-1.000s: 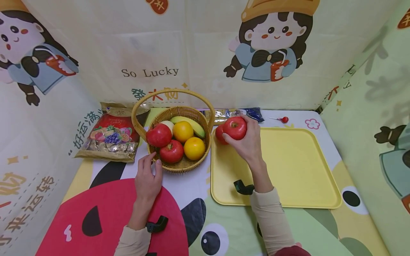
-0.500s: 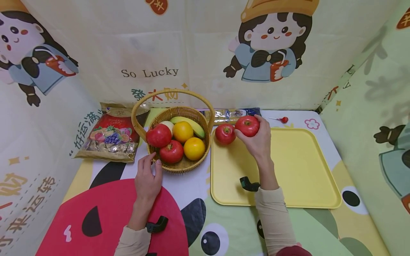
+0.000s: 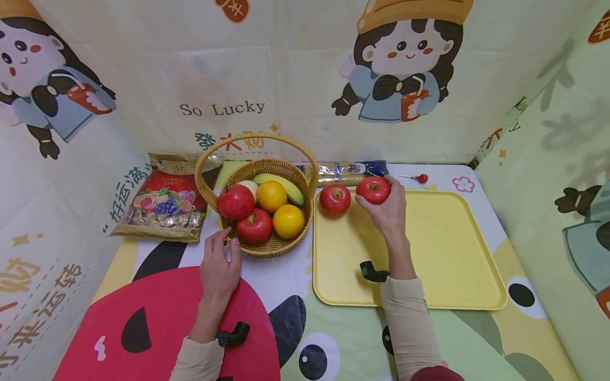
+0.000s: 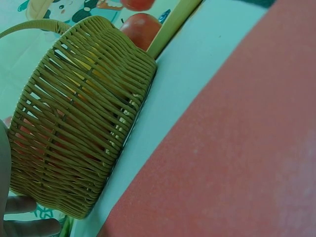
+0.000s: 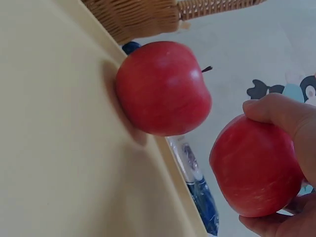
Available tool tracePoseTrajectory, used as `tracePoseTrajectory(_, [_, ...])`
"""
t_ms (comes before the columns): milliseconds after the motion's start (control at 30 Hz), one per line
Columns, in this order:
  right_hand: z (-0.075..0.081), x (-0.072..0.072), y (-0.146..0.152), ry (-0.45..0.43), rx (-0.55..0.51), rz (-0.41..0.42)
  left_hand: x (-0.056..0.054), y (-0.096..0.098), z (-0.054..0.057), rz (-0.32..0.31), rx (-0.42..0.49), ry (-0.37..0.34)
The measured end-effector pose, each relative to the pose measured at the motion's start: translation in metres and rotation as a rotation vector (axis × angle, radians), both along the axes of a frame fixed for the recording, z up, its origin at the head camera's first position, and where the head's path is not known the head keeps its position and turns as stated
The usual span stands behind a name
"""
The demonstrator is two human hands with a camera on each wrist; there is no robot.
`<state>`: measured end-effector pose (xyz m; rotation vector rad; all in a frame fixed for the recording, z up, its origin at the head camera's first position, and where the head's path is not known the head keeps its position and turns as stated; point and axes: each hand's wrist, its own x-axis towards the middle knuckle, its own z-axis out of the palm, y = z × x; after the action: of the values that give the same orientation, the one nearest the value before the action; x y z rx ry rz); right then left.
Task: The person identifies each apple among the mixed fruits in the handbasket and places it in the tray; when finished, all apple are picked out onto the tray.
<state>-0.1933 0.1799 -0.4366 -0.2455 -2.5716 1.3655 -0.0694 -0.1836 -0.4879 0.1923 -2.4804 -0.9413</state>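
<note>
Taking the basket [image 4: 84, 113] as reference, we read "So Lucky" and "發大财" on the backdrop [image 3: 295, 79] behind it, and "Candy" on the bag [image 3: 167, 196] to its left. The print on the packet [image 3: 329, 172], behind and right of it, is too small to read. We observe the right hand [image 3: 388, 211] gripping a red apple [image 3: 373, 190] right of the basket, beyond a second apple [image 3: 335, 200]. We locate the left hand [image 3: 221, 267] at its near-left side, fingers relaxed.

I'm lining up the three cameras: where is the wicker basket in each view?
Head: the wicker basket stands left of centre.
Left wrist: it fills most of the left half, seen side-on.
Right wrist: partly visible, cut off by the top edge.
Shared landmark: the yellow tray, in all three views.
</note>
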Motion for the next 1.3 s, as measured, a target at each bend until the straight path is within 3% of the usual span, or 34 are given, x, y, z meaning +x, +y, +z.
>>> tracePoseTrajectory(667, [-0.03,-0.011,0.009,-0.09,0.006,0.035,0.001,0.0,0.0,-0.003,0.006,-0.01])
tracePoseTrajectory(1300, [-0.032,-0.015,0.01,-0.154,0.036,0.043,0.001,0.0,0.002,-0.005,0.007,-0.022])
